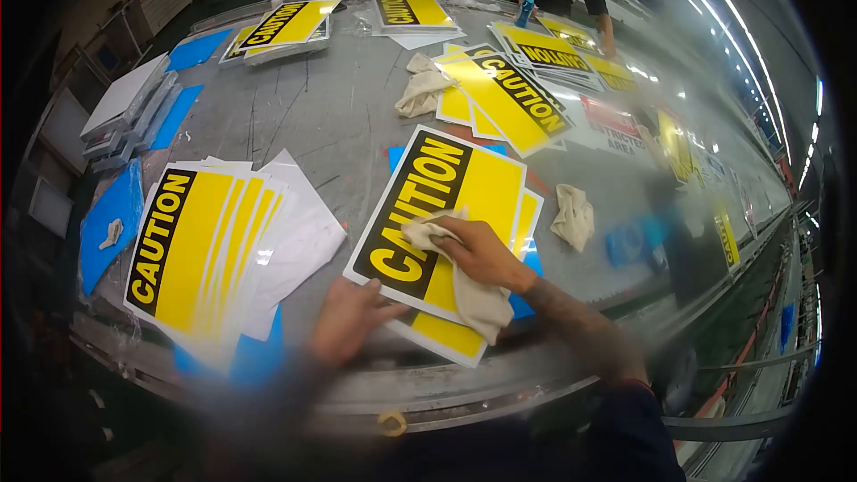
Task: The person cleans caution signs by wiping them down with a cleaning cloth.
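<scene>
A yellow and black CAUTION sign (pixel 486 183) lies in front of me on top of more signs, tilted in this view. My right hand (pixel 482 254) is closed on a cream cloth (pixel 482 303) and presses it against the sign over the black lettered band. Part of the cloth hangs down past the sign's near edge. At the sign's lower left corner rests my left hand (pixel 348 319), fingers apart and touching the edge. To its left is a fanned stack of CAUTION signs (pixel 192 254), with white sheets (pixel 299 214) beside it.
Another cloth (pixel 573 216) lies to the right, and one more cloth (pixel 421 87) farther back. CAUTION signs (pixel 518 94) are piled beyond. A blue spray bottle (pixel 528 0) stands near two people across the table (pixel 268 116). White boxes (pixel 125 107) sit at the left edge.
</scene>
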A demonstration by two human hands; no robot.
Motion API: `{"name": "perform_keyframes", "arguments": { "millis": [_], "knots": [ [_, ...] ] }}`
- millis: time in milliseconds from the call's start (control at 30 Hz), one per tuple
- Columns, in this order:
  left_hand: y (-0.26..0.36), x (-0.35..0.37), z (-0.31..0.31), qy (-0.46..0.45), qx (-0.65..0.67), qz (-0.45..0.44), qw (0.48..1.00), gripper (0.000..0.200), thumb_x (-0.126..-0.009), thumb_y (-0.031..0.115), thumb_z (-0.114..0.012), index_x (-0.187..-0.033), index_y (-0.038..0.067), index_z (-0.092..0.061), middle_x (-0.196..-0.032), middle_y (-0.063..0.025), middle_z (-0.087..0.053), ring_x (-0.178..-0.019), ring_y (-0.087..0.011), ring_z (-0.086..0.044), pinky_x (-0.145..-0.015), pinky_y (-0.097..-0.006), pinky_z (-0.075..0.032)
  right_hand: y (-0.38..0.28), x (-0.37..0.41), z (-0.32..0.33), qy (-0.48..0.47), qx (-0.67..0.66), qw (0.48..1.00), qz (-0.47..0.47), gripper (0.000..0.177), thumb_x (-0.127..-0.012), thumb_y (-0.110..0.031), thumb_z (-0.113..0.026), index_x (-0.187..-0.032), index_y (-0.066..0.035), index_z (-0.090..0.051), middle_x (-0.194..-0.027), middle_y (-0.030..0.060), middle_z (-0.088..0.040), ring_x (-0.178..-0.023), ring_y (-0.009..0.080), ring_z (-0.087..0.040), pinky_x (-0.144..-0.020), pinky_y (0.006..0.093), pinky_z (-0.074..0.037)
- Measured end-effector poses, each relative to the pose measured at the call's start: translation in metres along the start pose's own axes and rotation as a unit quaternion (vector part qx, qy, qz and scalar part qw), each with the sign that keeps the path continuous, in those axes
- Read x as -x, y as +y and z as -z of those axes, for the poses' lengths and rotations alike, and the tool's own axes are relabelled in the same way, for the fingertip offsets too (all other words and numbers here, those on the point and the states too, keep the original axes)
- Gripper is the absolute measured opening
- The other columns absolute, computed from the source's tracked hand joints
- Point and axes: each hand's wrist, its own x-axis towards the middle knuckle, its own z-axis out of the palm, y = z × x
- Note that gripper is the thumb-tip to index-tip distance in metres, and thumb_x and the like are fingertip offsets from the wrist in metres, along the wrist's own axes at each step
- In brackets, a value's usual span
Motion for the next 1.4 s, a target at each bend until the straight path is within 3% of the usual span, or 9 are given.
{"name": "perform_keyframes", "arguments": {
  "millis": [133, 300, 600, 833, 867, 967, 1000, 1267, 1400],
  "knots": [
    [0.001, 0.002, -0.001, -0.026, 0.015, -0.006, 1.0, 0.038, -0.113, 0.009, -0.051, -0.148, -0.005, -0.049, -0.146, -0.017, -0.063, -0.135, -0.0301, -0.065, -0.11, -0.0485, -0.06, -0.025, 0.018, 0.023, 0.232, -0.04, 0.969, -0.077, 0.058, -0.11, -0.038, -0.065, -0.145, 0.008, -0.057, -0.135, 0.0251, -0.068, -0.126, 0.0345, -0.065, -0.109, 0.0433, -0.048],
    [0.001, 0.0, 0.006, -0.034, 0.005, -0.005, 0.999, 0.038, -0.113, 0.01, -0.052, -0.148, -0.005, -0.048, -0.146, -0.0181, -0.064, -0.134, -0.0302, -0.066, -0.111, -0.0467, -0.06, -0.084, -0.013, 0.087, 0.471, -0.216, 0.841, 0.154, 0.034, -0.111, -0.033, -0.065, -0.12, 0.0, -0.064, -0.111, 0.011, -0.068, -0.095, 0.0175, -0.067, -0.084, 0.0322, -0.054],
    [-0.009, -0.013, 0.008, -0.08, 0.031, 0.001, 0.996, 0.051, -0.103, -0.001, -0.063, -0.152, 0.006, -0.051, -0.142, -0.0098, -0.065, -0.131, -0.0237, -0.067, -0.11, -0.0405, -0.06, -0.007, 0.022, -0.035, -0.014, 0.004, 0.999, 0.048, 0.06, -0.09, -0.017, -0.08, -0.142, 0.001, -0.055, -0.144, 0.0206, -0.059, -0.138, 0.0369, -0.057, -0.112, 0.0467, -0.048],
    [-0.063, -0.045, 0.028, -0.029, -0.045, -0.115, 0.992, 0.072, -0.098, 0.003, -0.062, -0.163, 0.011, -0.033, -0.145, -0.0112, -0.057, -0.132, -0.0224, -0.06, -0.101, -0.041, -0.06, 0.003, 0.012, -0.061, 0.011, 0.084, 0.991, 0.099, 0.069, -0.107, -0.028, -0.05, -0.166, 0.003, -0.036, -0.171, 0.0222, -0.04, -0.161, 0.0392, -0.033, -0.133, 0.0441, -0.019],
    [-0.041, -0.033, 0.018, -0.017, -0.036, -0.095, 0.995, 0.07, -0.098, 0.002, -0.06, -0.163, 0.01, -0.034, -0.143, -0.0111, -0.059, -0.13, -0.0224, -0.061, -0.101, -0.0408, -0.06, -0.014, 0.01, -0.065, -0.003, -0.007, 0.998, 0.054, 0.069, -0.101, -0.029, -0.064, -0.158, 0.006, -0.044, -0.162, 0.0269, -0.048, -0.147, 0.0428, -0.051, -0.121, 0.0506, -0.04],
    [-0.031, -0.019, 0.025, 0.068, -0.174, 0.024, 0.982, 0.056, -0.095, -0.002, -0.061, -0.15, 0.005, -0.05, -0.136, -0.0124, -0.064, -0.123, -0.0186, -0.065, -0.095, -0.036, -0.06, -0.036, -0.01, -0.077, -0.135, 0.121, 0.966, 0.187, 0.056, -0.093, -0.018, -0.075, -0.144, 0.002, -0.06, -0.16, 0.0304, -0.05, -0.149, 0.0469, -0.049, -0.125, 0.0525, -0.037],
    [-0.022, -0.017, 0.028, -0.04, -0.014, 0.026, 0.999, 0.05, -0.098, -0.003, -0.059, -0.147, 0.003, -0.052, -0.137, -0.0132, -0.066, -0.124, -0.0196, -0.068, -0.092, -0.0347, -0.061, -0.042, -0.024, -0.068, -0.135, 0.148, 0.95, 0.241, 0.058, -0.092, -0.021, -0.078, -0.145, -0.002, -0.061, -0.16, 0.0268, -0.051, -0.151, 0.045, -0.047, -0.127, 0.0551, -0.035],
    [0.007, -0.004, 0.002, 0.024, -0.031, 0.029, 0.999, 0.053, -0.1, -0.009, -0.053, -0.152, -0.005, -0.043, -0.14, -0.0176, -0.065, -0.127, -0.0272, -0.07, -0.103, -0.039, -0.065, 0.095, -0.14, 0.017, 0.2, 0.209, 0.949, 0.127, 0.041, -0.104, -0.022, -0.069, -0.14, -0.004, -0.068, -0.144, 0.0188, -0.069, -0.129, 0.0373, -0.068, -0.108, 0.0444, -0.054],
    [0.009, -0.008, 0.003, 0.034, -0.018, 0.047, 0.998, 0.055, -0.098, -0.009, -0.054, -0.152, -0.001, -0.045, -0.138, -0.0135, -0.067, -0.123, -0.0239, -0.072, -0.098, -0.0373, -0.066, 0.014, -0.064, -0.046, 0.056, 0.138, 0.966, 0.211, 0.048, -0.094, -0.008, -0.077, -0.141, -0.005, -0.066, -0.141, 0.0176, -0.07, -0.136, 0.036, -0.063, -0.117, 0.0451, -0.048]
  ]
}}
